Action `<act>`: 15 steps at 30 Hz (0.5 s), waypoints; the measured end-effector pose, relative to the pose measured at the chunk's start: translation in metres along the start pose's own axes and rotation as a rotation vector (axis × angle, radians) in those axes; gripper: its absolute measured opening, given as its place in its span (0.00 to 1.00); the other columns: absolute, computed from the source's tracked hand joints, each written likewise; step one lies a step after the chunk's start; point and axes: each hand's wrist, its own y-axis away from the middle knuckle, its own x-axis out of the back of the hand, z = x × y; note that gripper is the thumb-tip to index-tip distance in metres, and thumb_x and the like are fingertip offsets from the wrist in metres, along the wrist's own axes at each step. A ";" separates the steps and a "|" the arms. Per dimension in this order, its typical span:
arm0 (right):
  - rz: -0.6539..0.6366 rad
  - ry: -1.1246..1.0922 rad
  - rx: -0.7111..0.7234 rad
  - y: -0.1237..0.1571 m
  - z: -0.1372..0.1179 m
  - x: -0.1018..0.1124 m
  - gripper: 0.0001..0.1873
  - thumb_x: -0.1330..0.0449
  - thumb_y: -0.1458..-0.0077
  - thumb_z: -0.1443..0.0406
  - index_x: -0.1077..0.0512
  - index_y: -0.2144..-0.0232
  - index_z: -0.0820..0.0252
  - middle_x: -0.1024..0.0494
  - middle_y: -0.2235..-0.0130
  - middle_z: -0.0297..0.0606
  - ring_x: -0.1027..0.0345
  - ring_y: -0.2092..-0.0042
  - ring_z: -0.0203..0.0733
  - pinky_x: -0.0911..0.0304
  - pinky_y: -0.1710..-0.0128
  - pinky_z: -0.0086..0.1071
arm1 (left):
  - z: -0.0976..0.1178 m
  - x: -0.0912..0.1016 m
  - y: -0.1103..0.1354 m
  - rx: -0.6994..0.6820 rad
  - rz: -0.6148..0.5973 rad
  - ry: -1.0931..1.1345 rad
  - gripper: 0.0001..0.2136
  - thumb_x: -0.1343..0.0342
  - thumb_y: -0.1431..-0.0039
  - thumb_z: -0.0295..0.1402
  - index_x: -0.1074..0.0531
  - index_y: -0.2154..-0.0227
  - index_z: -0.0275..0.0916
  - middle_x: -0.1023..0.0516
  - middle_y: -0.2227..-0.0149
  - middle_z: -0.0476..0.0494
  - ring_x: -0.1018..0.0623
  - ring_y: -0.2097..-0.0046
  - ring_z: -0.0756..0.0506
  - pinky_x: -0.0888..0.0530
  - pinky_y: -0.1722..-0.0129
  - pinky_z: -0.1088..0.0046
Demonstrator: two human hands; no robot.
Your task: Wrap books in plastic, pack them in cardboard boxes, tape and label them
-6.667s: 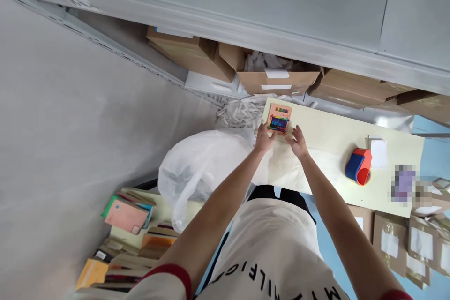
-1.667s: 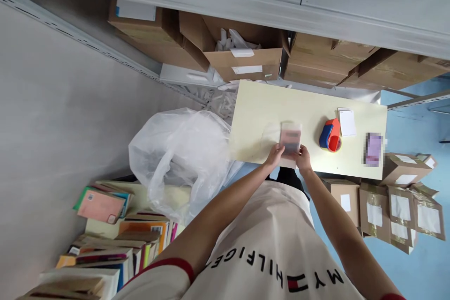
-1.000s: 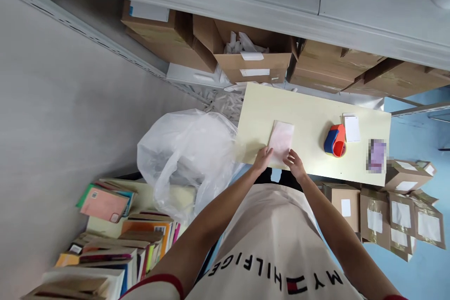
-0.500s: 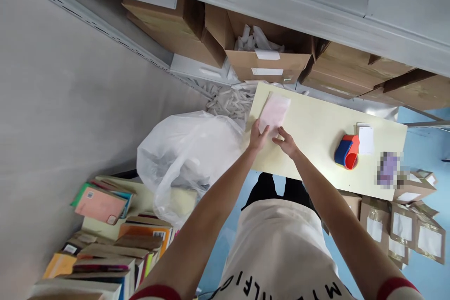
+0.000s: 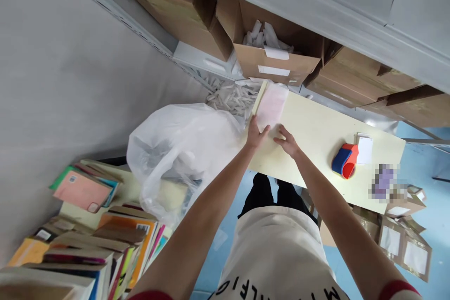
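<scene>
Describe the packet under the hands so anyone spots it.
Find the pale yellow table; at its far left corner the left hand and right hand touch a packet. It is flat and pink, unlike the chunky red-and-blue tape dispenser.

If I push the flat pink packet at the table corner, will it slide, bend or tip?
The pink packet lies flat and thin, so it would probably slide, not tip. Its filmy wrap looks slippery; it seems light and may flex.

Probably a packing room: cartons (image 5: 277,51), parcels (image 5: 404,248).
</scene>
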 end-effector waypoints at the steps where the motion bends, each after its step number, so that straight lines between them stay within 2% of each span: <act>1: -0.007 -0.011 -0.026 0.011 0.003 0.003 0.40 0.32 0.59 0.59 0.33 0.41 0.46 0.34 0.37 0.36 0.39 0.38 0.54 0.33 0.46 0.48 | 0.001 -0.001 0.011 -0.015 0.007 -0.013 0.36 0.38 0.46 0.36 0.46 0.37 0.35 0.48 0.31 0.33 0.48 0.31 0.36 0.52 0.32 0.59; 4: -0.088 -0.036 -0.104 0.053 0.011 0.015 0.39 0.32 0.59 0.56 0.32 0.42 0.45 0.31 0.39 0.39 0.31 0.44 0.54 0.31 0.50 0.48 | 0.002 -0.005 0.052 -0.039 -0.009 -0.050 0.37 0.37 0.50 0.35 0.44 0.38 0.35 0.46 0.32 0.31 0.48 0.31 0.35 0.51 0.32 0.58; 6: -0.170 -0.044 -0.142 0.085 0.015 0.025 0.35 0.33 0.57 0.55 0.31 0.44 0.45 0.30 0.40 0.41 0.28 0.48 0.52 0.31 0.51 0.47 | 0.001 -0.009 0.085 0.034 -0.077 -0.061 0.34 0.37 0.51 0.35 0.41 0.40 0.38 0.43 0.33 0.33 0.44 0.32 0.34 0.48 0.33 0.58; 8: -0.218 -0.067 -0.173 0.116 0.018 0.037 0.33 0.33 0.58 0.54 0.29 0.47 0.48 0.27 0.42 0.43 0.26 0.50 0.51 0.31 0.52 0.46 | 0.000 -0.012 0.122 0.128 -0.199 -0.062 0.30 0.38 0.52 0.37 0.35 0.44 0.41 0.35 0.37 0.34 0.33 0.38 0.33 0.40 0.36 0.56; 10: -0.225 -0.094 -0.193 0.142 0.021 0.048 0.31 0.32 0.59 0.53 0.27 0.51 0.51 0.24 0.48 0.44 0.25 0.54 0.51 0.32 0.53 0.46 | -0.001 -0.012 0.158 0.159 -0.242 -0.062 0.24 0.37 0.55 0.40 0.28 0.53 0.42 0.23 0.48 0.34 0.22 0.49 0.32 0.30 0.45 0.54; 13: -0.216 -0.126 -0.201 0.168 0.026 0.062 0.27 0.32 0.61 0.51 0.25 0.58 0.53 0.21 0.54 0.43 0.24 0.59 0.49 0.32 0.57 0.44 | -0.006 -0.008 0.206 0.200 -0.237 -0.079 0.22 0.37 0.60 0.44 0.26 0.59 0.43 0.19 0.56 0.35 0.20 0.56 0.31 0.25 0.54 0.52; 15: -0.204 -0.140 -0.194 0.178 0.029 0.068 0.25 0.31 0.63 0.51 0.25 0.61 0.54 0.21 0.57 0.42 0.25 0.61 0.47 0.33 0.59 0.42 | -0.011 -0.004 0.231 0.258 -0.212 -0.088 0.23 0.38 0.60 0.47 0.26 0.58 0.46 0.20 0.53 0.35 0.20 0.53 0.31 0.26 0.52 0.52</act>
